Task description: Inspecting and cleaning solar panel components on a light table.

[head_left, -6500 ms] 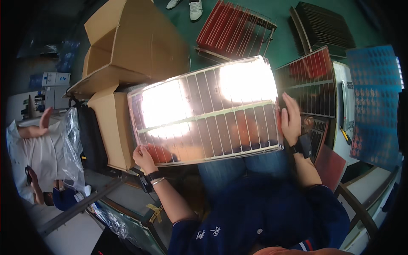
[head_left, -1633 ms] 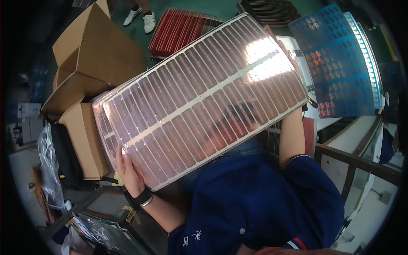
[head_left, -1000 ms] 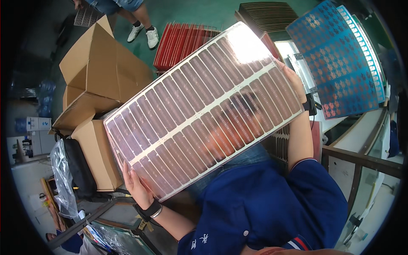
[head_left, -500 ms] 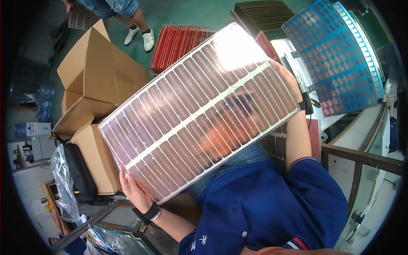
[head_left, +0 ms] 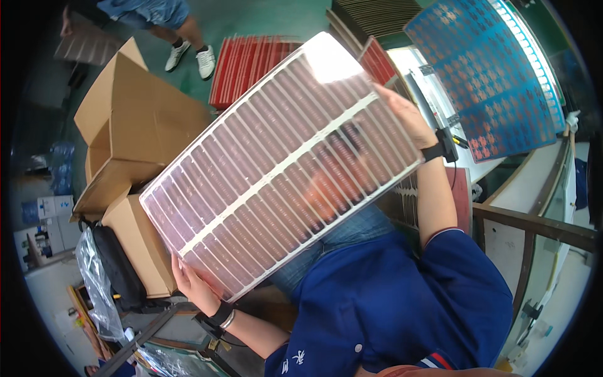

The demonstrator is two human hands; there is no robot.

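A large rectangular circuit board panel (head_left: pixel 254 141), shiny copper-brown with rows of long narrow strips and a pale band down its middle, is held aslant in front of me. My left hand (head_left: pixel 196 286) grips its lower left edge, with the fingers partly behind it. At the opposite end, my right hand (head_left: pixel 408 114) is closed on the right edge. Bright light glares off the top corner, and a reddish reflection shows on the lower half. The panel is slightly blurred by motion.
Open cardboard boxes (head_left: pixel 147 113) stand at the left, beside a black bag (head_left: pixel 118 267). Red panels (head_left: pixel 248 66) are racked behind, near a stack of dark panels (head_left: pixel 370 22). Blue patterned sheets (head_left: pixel 483 81) lean at the right. Another person's legs (head_left: pixel 188 31) show at the back.
The panel and both my hands have shifted a little to the left in view, still gripping. The surroundings have shifted slightly too. At the back left, the other person's sheet has moved left and lower.
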